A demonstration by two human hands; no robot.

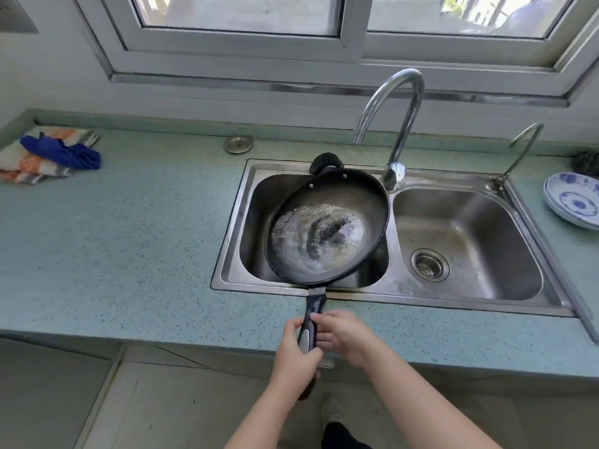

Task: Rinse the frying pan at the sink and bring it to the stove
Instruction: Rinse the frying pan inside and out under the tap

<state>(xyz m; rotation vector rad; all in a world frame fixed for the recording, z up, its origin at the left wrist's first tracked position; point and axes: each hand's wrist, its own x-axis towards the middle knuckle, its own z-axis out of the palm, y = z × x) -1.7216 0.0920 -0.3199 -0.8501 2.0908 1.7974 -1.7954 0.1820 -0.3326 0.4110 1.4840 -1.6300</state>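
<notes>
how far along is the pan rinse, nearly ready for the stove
Mid-rinse. Already done: water is in the frying pan, swirling, with the pan over the sink's left basin. In hand: the left hand and right hand grip its handle. Left: tipping the water out, carrying it to the stove, out of view.

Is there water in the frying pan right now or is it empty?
It holds water: a shallow, foamy pool swirls across the bottom of the frying pan, held over the left sink basin by both hands on the handle.
</notes>
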